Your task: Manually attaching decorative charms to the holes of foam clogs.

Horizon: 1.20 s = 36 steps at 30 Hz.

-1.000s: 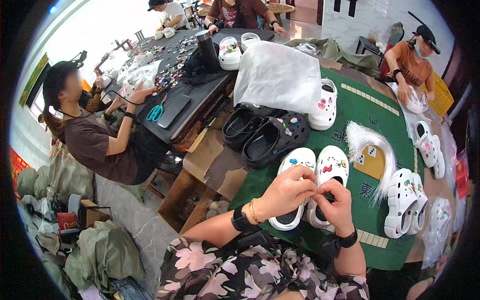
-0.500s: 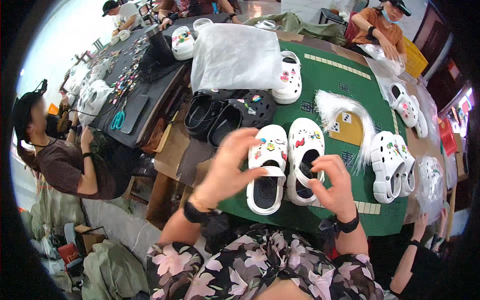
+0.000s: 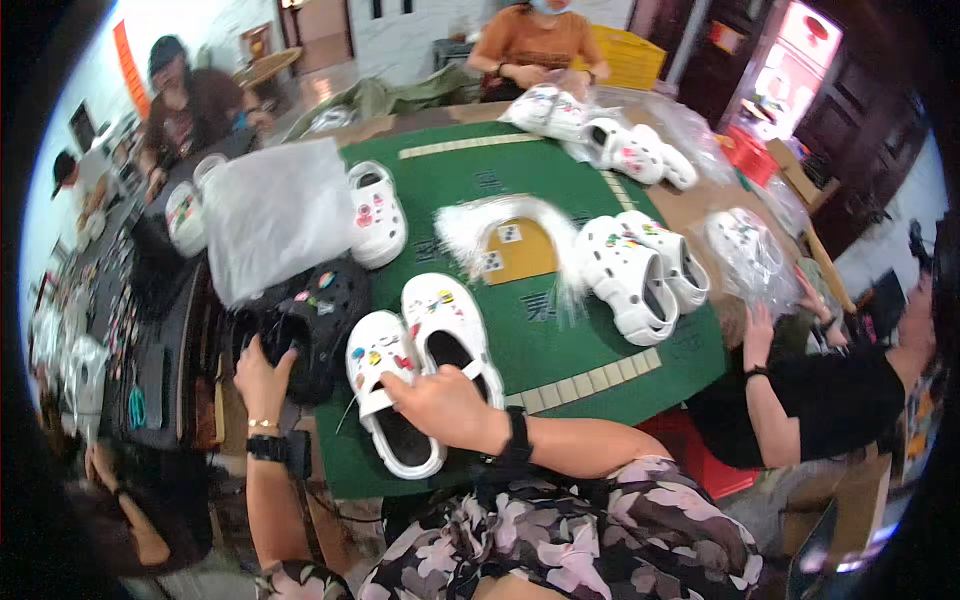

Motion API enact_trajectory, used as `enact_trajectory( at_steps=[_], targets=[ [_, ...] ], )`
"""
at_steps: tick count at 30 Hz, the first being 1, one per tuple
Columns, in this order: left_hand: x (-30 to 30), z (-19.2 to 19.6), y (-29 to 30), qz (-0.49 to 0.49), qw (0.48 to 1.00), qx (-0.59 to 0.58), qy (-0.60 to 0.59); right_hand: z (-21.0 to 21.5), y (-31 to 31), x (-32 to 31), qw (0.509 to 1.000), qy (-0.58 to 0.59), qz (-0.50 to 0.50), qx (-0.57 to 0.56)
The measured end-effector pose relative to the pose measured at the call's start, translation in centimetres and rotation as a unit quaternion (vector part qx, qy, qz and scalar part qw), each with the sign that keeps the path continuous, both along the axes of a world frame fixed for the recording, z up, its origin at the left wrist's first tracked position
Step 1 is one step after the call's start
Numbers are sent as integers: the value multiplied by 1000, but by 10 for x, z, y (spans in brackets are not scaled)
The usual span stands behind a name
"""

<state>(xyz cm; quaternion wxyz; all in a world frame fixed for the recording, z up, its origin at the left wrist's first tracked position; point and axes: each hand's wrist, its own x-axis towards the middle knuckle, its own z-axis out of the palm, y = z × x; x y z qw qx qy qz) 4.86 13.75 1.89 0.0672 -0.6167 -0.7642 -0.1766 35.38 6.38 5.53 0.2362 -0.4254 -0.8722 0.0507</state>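
A pair of white clogs with colourful charms stands side by side before me, a left clog [image 3: 378, 350] and a right clog [image 3: 442, 305]. My right hand [image 3: 445, 408] reaches across their heel straps, its fingers curled at the left clog's strap; the fingertips are partly hidden. A thin pale strand [image 3: 346, 412] sticks out beside that clog. To the left, my left hand [image 3: 264, 382] is at the near side of a pair of black clogs [image 3: 335, 310], thumb and fingers apart. I see nothing held in it.
A bundle of white plastic strands [image 3: 475, 225] lies on the green mat [image 3: 420, 200]. White clogs [image 3: 625, 270] stand right of it, and bagged clogs [image 3: 740, 250] beyond. A whitish bag [image 3: 275, 215] is at left. Co-workers sit around; another person's hand [image 3: 760, 335] is at the right edge.
The view has swung to the right. My left hand has moved off the white clogs to the black pair; my right hand has shifted left, onto the left white clog's strap.
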Motion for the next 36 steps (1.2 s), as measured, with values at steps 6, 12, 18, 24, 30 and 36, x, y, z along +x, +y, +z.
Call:
enact_trajectory(
  at_steps=[6, 12, 18, 24, 30, 36],
  targets=[
    [-10, -18, 17, -33, 999, 32, -19, 45, 15, 65, 996, 84, -24, 15],
    [12, 19, -29, -39, 995, -14, -87, 120, 33, 199, 969, 220, -96, 55],
    [36, 46, -62, -89, 989, 35, -109, 162, 54, 327, 930, 90, -278, 224],
    [70, 58, -108, -109, 984, 37, -138, 77, 122, 485, 889, -118, -428, 113],
    [120, 29, -126, -114, 981, 14, -154, 34, 128, 513, 827, -99, -552, 24],
    [158, 15, -115, -149, 965, -63, -207, 55, 101, 480, 831, -58, -511, 209]
  ],
)
